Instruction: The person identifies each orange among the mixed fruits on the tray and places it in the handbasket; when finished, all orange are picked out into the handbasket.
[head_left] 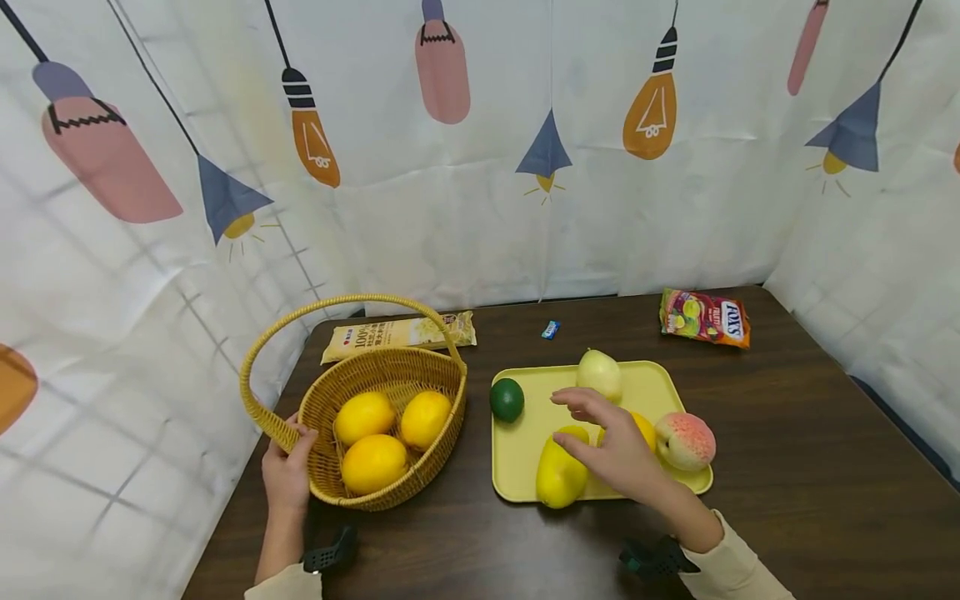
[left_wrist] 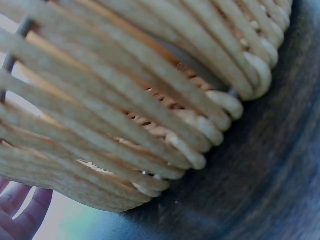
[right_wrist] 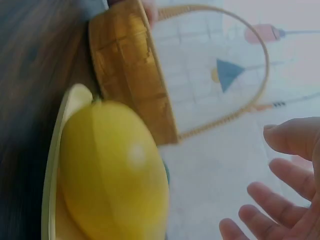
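On the left of the head view, the left hand (head_left: 287, 477) grips the rim and handle base of a wicker basket (head_left: 435, 475), which holds several yellow lemons (head_left: 375, 464). The basket's woven side (left_wrist: 125, 100) fills much of the left wrist view, with fingers (left_wrist: 30, 212) at lower left. The right hand (head_left: 618, 450) hovers over a yellow tray (head_left: 517, 475), fingers apart and holding nothing. Under and beside it lie a long yellow fruit (head_left: 558, 471), partly hidden orange-yellow fruit (head_left: 643, 429), a pear (head_left: 599, 375), a peach (head_left: 686, 441) and a dark green fruit (head_left: 507, 400).
A yellow noodle-like packet (head_left: 390, 334) lies behind the basket. A small blue wrapped piece (head_left: 551, 330) is behind the tray, and a red candy bag (head_left: 705, 318) at the back right. A patterned curtain (head_left: 480, 208) hangs along the back and sides of the dark table (head_left: 810, 467).
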